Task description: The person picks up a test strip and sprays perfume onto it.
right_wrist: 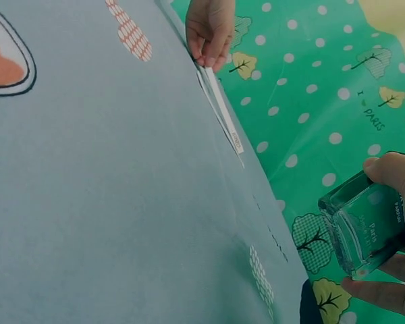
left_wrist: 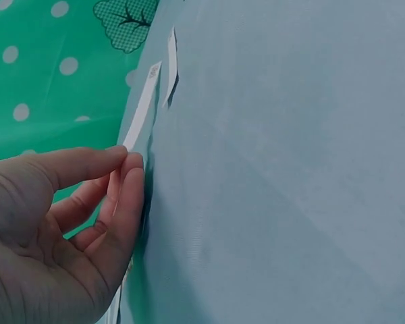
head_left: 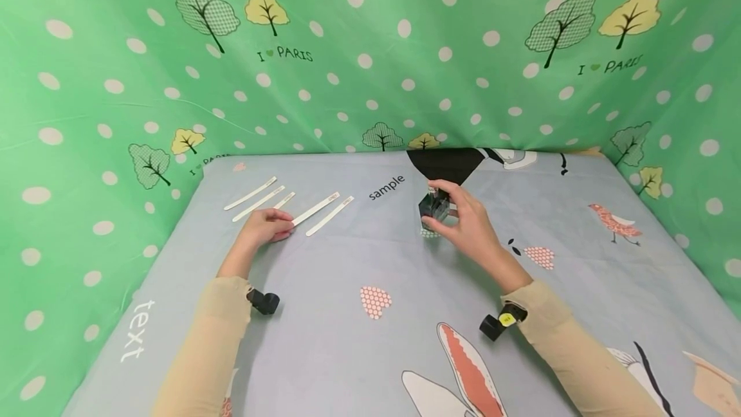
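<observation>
In the head view my left hand [head_left: 266, 227] pinches the near end of a white perfume test strip [head_left: 317, 208] between thumb and fingers. The left wrist view shows the same strip [left_wrist: 143, 108] pointing away from the fingertips, with small print at its far end. On the right, my right hand [head_left: 473, 227] grips a dark glass perfume bottle [head_left: 435, 208], thumb on one end and index finger at the other. Lettering reading "Paris" and "PARFUM" shows on the bottle [right_wrist: 364, 226] in the right wrist view. Another strip [head_left: 330, 216] lies just right of the held one.
Left of the held strip, more white strips [head_left: 252, 194] lie side by side on the grey printed cloth [head_left: 324, 340], one partly behind the left hand. A green dotted curtain [head_left: 347, 69] hangs along the far edge and both sides. Each wrist wears a black camera [head_left: 266, 303].
</observation>
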`<state>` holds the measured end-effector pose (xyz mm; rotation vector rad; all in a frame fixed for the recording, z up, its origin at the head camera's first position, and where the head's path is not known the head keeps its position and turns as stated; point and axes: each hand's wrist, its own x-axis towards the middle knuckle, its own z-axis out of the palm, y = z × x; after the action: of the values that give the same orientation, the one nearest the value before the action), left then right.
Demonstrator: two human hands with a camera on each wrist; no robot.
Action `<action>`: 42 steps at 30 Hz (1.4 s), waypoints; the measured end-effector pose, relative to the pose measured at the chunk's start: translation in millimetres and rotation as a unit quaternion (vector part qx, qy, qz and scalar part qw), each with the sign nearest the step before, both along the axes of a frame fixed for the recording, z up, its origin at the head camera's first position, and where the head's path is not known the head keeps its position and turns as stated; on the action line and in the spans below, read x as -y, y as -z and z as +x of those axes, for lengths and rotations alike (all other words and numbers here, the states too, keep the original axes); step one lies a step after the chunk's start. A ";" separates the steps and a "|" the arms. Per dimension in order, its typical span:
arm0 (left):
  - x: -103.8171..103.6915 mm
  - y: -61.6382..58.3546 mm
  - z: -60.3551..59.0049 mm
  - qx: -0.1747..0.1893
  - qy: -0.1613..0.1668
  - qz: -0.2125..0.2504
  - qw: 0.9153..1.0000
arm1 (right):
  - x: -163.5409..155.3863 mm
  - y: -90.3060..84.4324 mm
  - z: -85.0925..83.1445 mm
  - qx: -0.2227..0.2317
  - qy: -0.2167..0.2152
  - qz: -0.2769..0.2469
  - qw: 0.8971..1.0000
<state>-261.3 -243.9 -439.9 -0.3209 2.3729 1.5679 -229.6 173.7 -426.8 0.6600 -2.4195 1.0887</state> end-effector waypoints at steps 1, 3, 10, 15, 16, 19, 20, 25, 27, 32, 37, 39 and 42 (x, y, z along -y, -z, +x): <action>0.4 0.4 0.0 0.002 -0.001 -0.002 1.000 | 0.2 -0.3 -0.1 0.000 0.000 0.000 1.000; 1.3 1.0 0.0 0.005 -0.002 -0.005 1.000 | 0.4 -0.8 -0.4 0.000 0.000 0.001 1.000; 5.7 2.5 1.4 0.003 0.001 -0.007 1.000 | 0.4 -1.6 -0.5 0.002 -0.001 0.002 1.000; 11.4 1.8 4.4 -0.006 0.004 -0.006 1.000 | 0.5 -2.0 -0.2 0.005 -0.003 0.002 1.000; 12.6 1.5 5.0 -0.007 0.003 -0.006 1.000 | 0.5 -2.0 -0.1 0.006 -0.003 0.002 1.000; 16.1 -0.1 6.6 -0.012 -0.001 -0.004 1.000 | 0.5 -1.9 0.2 0.007 -0.003 0.002 1.000; 17.1 -0.7 7.1 -0.013 -0.004 -0.005 1.000 | 0.5 -1.8 0.3 0.007 -0.003 0.001 1.000; 24.3 -3.5 8.6 -0.016 -0.018 -0.003 1.000 | 0.9 -1.1 0.5 0.005 -0.003 0.001 1.000; 27.4 -4.3 9.1 -0.016 -0.021 -0.001 1.000 | 1.3 -1.2 0.8 0.006 -0.004 0.000 1.000; 34.8 -5.5 10.7 -0.018 -0.020 -0.006 1.000 | 2.5 -1.6 2.2 0.007 -0.003 -0.001 1.000; 41.6 -6.2 13.4 -0.036 -0.022 -0.010 0.999 | 2.9 -1.9 3.0 0.007 -0.002 0.000 1.000; 43.9 -6.8 14.2 -0.048 -0.024 -0.013 0.998 | 2.4 -1.4 2.6 0.008 -0.001 -0.001 1.000; 47.1 -8.1 15.3 -0.064 -0.032 -0.032 0.997 | 1.7 -0.8 2.1 0.010 -0.002 -0.003 1.000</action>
<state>-246.0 -291.0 -431.8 -0.3210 2.5384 1.5881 -227.5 172.0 -425.9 0.6562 -2.4309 1.1095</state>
